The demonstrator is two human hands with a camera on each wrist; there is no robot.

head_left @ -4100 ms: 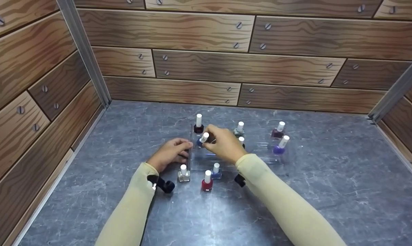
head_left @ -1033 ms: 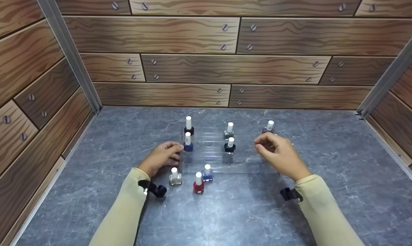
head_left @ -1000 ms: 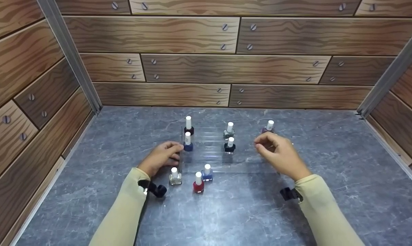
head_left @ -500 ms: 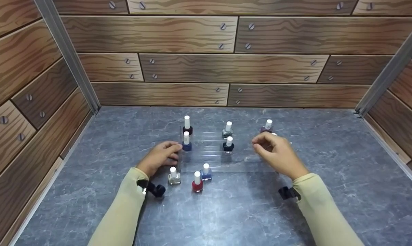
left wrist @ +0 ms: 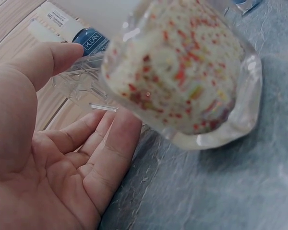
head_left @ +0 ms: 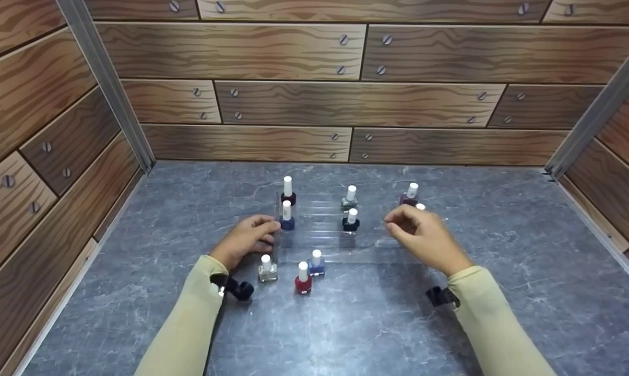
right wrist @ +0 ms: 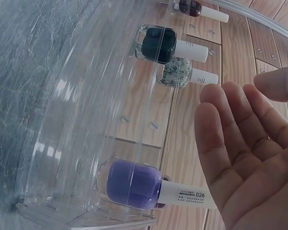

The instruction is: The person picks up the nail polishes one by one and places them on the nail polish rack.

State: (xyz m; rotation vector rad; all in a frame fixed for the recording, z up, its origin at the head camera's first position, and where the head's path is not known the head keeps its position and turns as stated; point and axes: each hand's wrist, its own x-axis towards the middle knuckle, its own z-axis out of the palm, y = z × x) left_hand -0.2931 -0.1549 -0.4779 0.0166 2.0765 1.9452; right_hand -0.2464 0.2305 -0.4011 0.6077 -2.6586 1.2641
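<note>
My left hand (head_left: 246, 237) touches the left end of a clear stepped display rack (head_left: 322, 243) with its thumb; the other fingers lie loosely bent outside it. Beside the thumb, a dark blue nail polish bottle (head_left: 287, 223) stands in the rack, in front of a dark red one (head_left: 288, 198). My right hand (head_left: 424, 237) hovers over the rack's right part, fingers gently bent, holding nothing. Near it stands a purple nail polish bottle (right wrist: 134, 184), mostly hidden from the head view. A plum bottle (head_left: 409, 199) is behind that. Mid-rack are a dark green bottle (head_left: 351, 225) and a glitter one (head_left: 349, 202).
Before the rack, on the grey marbled tabletop (head_left: 345, 334), stand a clear glitter nail polish bottle (head_left: 268, 272), a red one (head_left: 303, 284) and a blue one (head_left: 317, 266). Wood-patterned walls (head_left: 293, 104) enclose the back and sides.
About four seconds ago my right hand held the tilted dark blue bottle at the rack's left; now that bottle stands there, and the hand is at the right. Over the last second, both hands barely move.
</note>
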